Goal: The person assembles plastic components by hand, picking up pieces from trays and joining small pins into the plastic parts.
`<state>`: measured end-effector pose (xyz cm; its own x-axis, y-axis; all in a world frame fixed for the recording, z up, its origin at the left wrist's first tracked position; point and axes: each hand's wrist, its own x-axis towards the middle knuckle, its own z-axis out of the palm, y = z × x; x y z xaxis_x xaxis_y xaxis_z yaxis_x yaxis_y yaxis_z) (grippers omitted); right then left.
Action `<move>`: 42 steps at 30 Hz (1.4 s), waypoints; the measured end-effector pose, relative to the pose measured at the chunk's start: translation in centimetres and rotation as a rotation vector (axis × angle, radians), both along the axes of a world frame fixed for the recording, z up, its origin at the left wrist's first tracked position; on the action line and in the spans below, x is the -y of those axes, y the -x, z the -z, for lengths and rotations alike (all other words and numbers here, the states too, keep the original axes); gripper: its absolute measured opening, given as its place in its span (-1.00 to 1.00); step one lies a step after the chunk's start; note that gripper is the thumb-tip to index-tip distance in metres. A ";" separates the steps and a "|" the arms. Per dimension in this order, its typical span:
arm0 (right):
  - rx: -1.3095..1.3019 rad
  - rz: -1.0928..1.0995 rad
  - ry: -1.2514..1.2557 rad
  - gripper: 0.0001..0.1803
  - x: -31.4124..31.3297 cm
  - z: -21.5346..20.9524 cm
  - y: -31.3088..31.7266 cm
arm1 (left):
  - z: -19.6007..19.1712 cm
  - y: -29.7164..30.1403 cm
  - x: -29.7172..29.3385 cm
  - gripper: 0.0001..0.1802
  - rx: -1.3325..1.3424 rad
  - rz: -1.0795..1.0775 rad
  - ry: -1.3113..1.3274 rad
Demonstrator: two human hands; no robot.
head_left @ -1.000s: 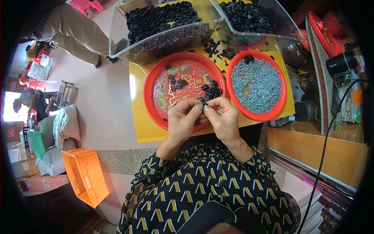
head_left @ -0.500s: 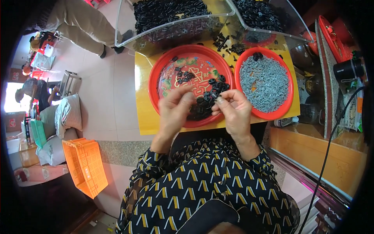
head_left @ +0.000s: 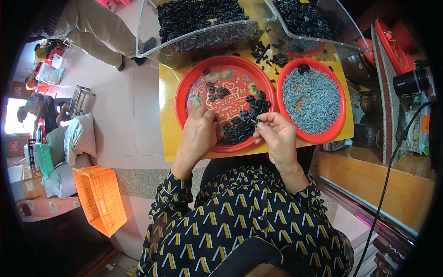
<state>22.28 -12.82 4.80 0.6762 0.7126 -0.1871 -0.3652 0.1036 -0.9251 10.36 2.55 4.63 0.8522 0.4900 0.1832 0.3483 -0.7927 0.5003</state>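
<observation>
My right hand (head_left: 278, 137) is closed in a pinch at the near right rim of a round red tray (head_left: 181, 99). Between its thumb and index finger is a small silvery piece, too small to make out fully. My left hand (head_left: 199, 135) reaches over the tray's near left side, fingers curled downward and the tips hidden. Small black oval plastic parts (head_left: 240, 127) are heaped between the hands, and a smaller group of black pieces (head_left: 218, 91) lies further back on the patterned tray bottom. Silvery screws (head_left: 311, 101) fill a red-rimmed oval tray (head_left: 342, 108) on the right.
Two clear plastic bins (head_left: 207, 33) of black parts stand along the far side of the yellow table (head_left: 170, 138). Loose black pieces (head_left: 277, 60) lie before them. An orange crate (head_left: 102, 198) stands at the left, and a black cable (head_left: 385, 189) hangs at the right. Someone's legs (head_left: 92, 27) are at upper left.
My left hand has drawn away from my right one, moving left and lowering its curled fingers toward the tray. The right hand keeps its pinch and has shifted slightly down.
</observation>
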 end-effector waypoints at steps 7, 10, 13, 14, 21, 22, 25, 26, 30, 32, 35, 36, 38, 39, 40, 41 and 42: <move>-0.008 -0.067 0.037 -0.91 -0.3 0.0 0.3 | 0.9 -0.6 0.2 -0.79 0.076 0.076 -0.069; 0.018 -0.111 0.044 -0.93 -0.3 -0.3 0.2 | 0.8 -0.4 0.6 -0.84 0.256 -0.094 0.578; 0.023 -0.144 0.041 -0.92 -0.6 -0.6 0.1 | -0.4 -0.1 0.6 -0.84 0.498 -0.094 1.404; 0.015 -0.147 0.047 -0.92 -0.6 -0.9 0.0 | 0.2 0.0 0.4 -0.77 0.544 -0.012 1.580; -0.048 -0.208 0.068 -0.91 -1.4 -2.3 0.2 | 0.0 0.2 1.3 -0.73 0.627 0.018 1.871; -0.045 -0.209 0.069 -0.91 -1.5 -2.4 0.3 | 0.0 0.3 1.4 -0.73 0.630 0.019 1.873; -0.064 -0.213 0.072 -0.92 -1.8 -2.8 0.6 | 0.2 0.3 1.6 -0.72 0.613 0.145 1.945; -0.069 -0.213 0.074 -0.92 -1.9 -2.8 0.7 | 0.2 0.4 1.7 -0.71 0.613 0.153 1.947; -0.040 -0.210 0.096 -0.93 -2.0 -2.9 0.9 | 0.0 0.2 1.9 -0.70 0.616 0.163 1.948; -0.017 -0.213 0.101 -0.93 -2.0 -3.0 1.0 | 0.0 0.4 1.9 -0.70 0.634 0.147 1.955; 0.015 -0.208 0.114 -0.92 -1.9 -3.0 1.1 | 0.2 0.3 1.9 -0.71 0.642 0.138 1.948; 0.023 -0.205 0.120 -0.92 -2.0 -3.0 1.1 | 0.3 0.3 1.9 -0.72 0.635 0.143 1.931; 0.032 -0.199 0.124 -0.93 -2.0 -3.1 1.2 | 0.1 0.2 2.0 -0.72 0.631 0.135 1.898; 0.041 -0.196 0.126 -0.93 -2.0 -3.2 1.2 | -0.1 0.2 2.1 -0.73 0.628 0.126 1.862; 0.041 -0.196 0.125 -0.93 -2.0 -3.2 1.2 | -0.1 0.2 2.1 -0.73 0.628 0.126 1.861; 0.035 -0.196 0.125 -0.93 -1.9 -3.1 1.2 | -0.1 0.2 2.1 -0.73 0.618 0.133 1.851; 0.029 -0.197 0.125 -0.93 -1.9 -3.1 1.2 | -0.1 0.2 2.1 -0.73 0.610 0.140 1.841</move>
